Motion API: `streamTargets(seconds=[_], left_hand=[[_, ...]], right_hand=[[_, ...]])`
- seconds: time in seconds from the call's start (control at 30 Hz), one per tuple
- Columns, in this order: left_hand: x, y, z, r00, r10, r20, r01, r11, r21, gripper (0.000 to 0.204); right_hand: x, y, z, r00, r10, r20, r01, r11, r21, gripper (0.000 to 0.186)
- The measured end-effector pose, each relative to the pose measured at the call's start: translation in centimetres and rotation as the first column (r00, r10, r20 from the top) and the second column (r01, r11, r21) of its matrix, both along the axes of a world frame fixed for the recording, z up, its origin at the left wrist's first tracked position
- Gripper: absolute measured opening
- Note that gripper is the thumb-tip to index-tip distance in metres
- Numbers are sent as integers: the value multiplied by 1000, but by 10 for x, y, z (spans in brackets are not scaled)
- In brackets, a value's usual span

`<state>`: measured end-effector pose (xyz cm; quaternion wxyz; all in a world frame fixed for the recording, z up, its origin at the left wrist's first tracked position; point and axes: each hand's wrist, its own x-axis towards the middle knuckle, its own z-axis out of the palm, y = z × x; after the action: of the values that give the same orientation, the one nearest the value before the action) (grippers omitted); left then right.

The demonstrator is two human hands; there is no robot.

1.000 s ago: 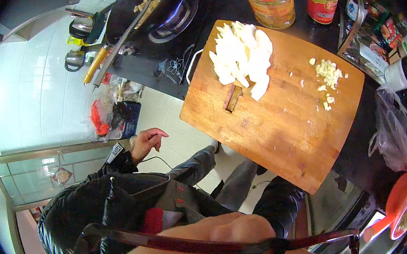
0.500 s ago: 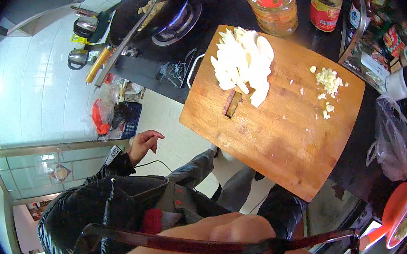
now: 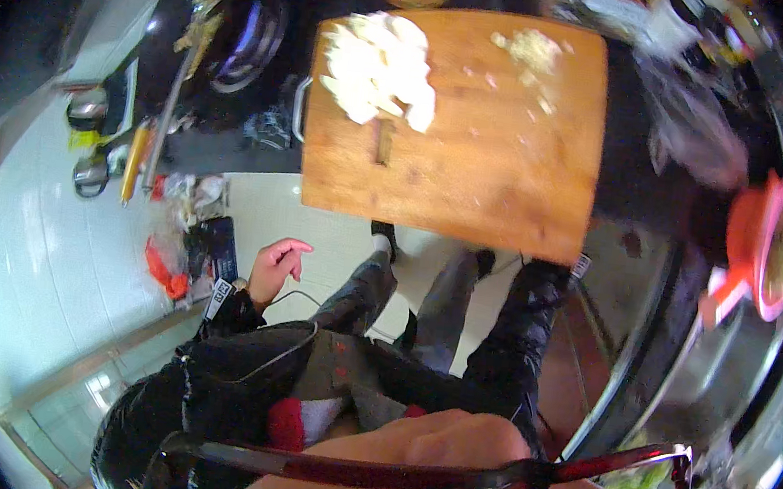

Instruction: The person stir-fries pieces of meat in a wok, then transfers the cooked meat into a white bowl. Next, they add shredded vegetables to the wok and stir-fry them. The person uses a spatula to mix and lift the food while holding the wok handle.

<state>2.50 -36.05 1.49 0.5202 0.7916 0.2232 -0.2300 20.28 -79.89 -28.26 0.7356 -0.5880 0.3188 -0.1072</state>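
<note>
My left hand [image 3: 277, 269] hangs below the counter at the left, fingers loosely curled and the index finger held out, with nothing in it. My right sleeve [image 3: 530, 302] reaches up to the near right corner of a wooden cutting board [image 3: 485, 173]; the board hides that hand. White sliced vegetable pieces [image 3: 376, 69] lie heaped at the board's far left. Chopped garlic-like bits [image 3: 534, 51] are scattered at its far right. A small dark rectangular patch [image 3: 384, 141] shows just below the white slices.
Beyond the board's left side, a wok [image 3: 170, 40] holds food and a long-handled utensil [image 3: 173, 107], beside a gas burner [image 3: 248, 43]. A clear plastic bag [image 3: 699, 129] and an orange-red handled strainer or bowl [image 3: 746, 229] are at the right. Other feet and legs are my own.
My head view has turned, so the board now appears squarer and farther up and left, and more of the right side shows. My left hand keeps nearly the same pose.
</note>
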Motion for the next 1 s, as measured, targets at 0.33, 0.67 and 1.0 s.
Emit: streamTargets(seconds=[0.33, 0.67, 1.0], left_hand=[[41, -80, 22, 934, -350, 75, 357, 902, -244, 21], [46, -259, 32, 629, -668, 398, 754, 399, -522, 74], [66, -289, 93, 610, -639, 468, 789, 441, -427, 67]], right_hand=[[-253, -3, 157, 910, -147, -387, 81, 980, -182, 25], [-295, -23, 300, 968, -80, -238, 108, 989, 104, 27], [-275, -157, 382, 974, -226, -30, 223, 971, -85, 23]])
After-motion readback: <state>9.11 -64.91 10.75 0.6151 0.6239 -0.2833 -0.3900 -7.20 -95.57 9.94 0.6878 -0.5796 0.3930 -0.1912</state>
